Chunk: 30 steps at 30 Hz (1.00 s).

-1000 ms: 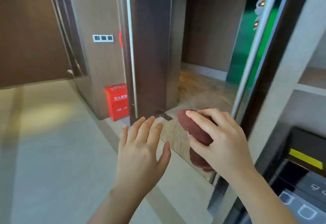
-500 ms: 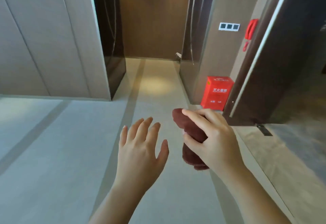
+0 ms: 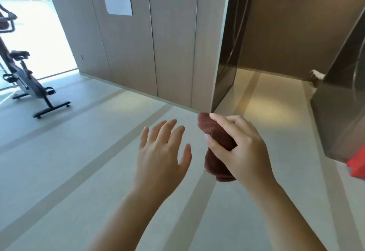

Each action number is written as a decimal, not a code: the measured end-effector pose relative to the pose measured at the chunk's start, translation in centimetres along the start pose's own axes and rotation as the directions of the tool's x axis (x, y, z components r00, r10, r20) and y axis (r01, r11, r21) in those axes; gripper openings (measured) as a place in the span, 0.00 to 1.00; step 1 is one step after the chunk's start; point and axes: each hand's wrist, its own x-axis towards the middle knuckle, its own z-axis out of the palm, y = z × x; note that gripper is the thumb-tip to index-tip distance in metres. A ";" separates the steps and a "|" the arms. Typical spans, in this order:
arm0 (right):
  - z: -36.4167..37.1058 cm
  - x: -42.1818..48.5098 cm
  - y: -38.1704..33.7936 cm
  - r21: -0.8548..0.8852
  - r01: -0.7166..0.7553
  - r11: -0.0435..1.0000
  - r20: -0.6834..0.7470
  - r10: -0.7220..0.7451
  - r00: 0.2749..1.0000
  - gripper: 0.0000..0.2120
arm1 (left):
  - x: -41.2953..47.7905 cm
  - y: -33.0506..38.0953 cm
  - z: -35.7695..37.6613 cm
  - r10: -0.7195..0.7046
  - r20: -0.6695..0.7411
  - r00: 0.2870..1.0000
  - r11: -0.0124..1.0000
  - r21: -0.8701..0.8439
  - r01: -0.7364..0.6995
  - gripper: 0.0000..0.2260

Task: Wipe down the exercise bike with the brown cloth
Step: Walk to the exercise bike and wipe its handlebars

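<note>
Pale floor [image 3: 59,171] with darker stripes; a beige panelled wall [image 3: 138,53] at its far edge; a red box [image 3: 355,165] far right, beneath a steel panel [image 3: 339,112].

The brown cloth [image 3: 214,132] is bunched into a thick roll, tilted, gripped round its middle by the right hand [image 3: 243,148]; the dark-framed exercise bike [image 3: 29,86] stands upright at far left, well apart.
</note>
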 end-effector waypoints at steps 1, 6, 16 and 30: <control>1.8 1.6 -0.1 0.032 0.013 0.999 0.008 -0.013 1.000 0.22 | 0.9 -1.6 0.3 -0.023 -0.012 1.000 1.000 0.021 0.023 0.19; 11.3 8.0 -1.6 0.165 0.084 0.983 0.105 -0.103 0.989 0.24 | 4.1 -9.9 1.7 -0.168 -0.021 0.986 0.981 0.099 0.169 0.19; 32.2 17.3 -8.3 0.291 0.171 0.941 0.233 -0.243 0.942 0.24 | 8.8 -29.5 4.8 -0.356 -0.117 0.927 0.912 0.175 0.372 0.18; 59.2 35.0 -15.3 0.303 0.136 0.943 0.317 -0.234 0.919 0.25 | 21.4 -58.6 8.9 -0.393 -0.136 0.909 0.884 0.217 0.415 0.18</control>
